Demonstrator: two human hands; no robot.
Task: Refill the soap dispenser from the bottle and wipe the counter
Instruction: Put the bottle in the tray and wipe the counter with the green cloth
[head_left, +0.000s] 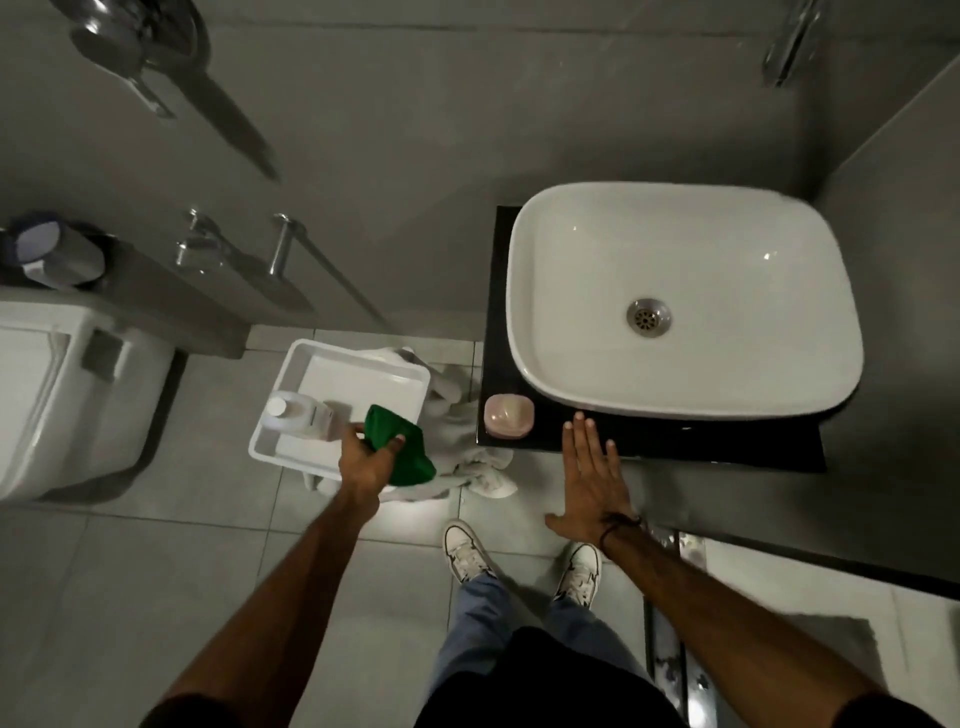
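Observation:
My left hand (367, 457) grips a green cloth (399, 447) over the near right corner of a white tray (363, 358) on the floor. A white soap bottle (296, 415) stands in the tray, just left of that hand. My right hand (592, 480) is flat with fingers spread, its fingertips over the front edge of the black counter (727, 447). A pink soap dish (509, 415) sits on the counter's front left corner, left of those fingertips. I see no soap dispenser.
A white basin (680, 296) fills most of the counter. Crumpled white towels (467, 457) lie on the tiled floor between tray and counter. A toilet (57, 395) stands at left. My shoes (467, 551) are below the counter's edge.

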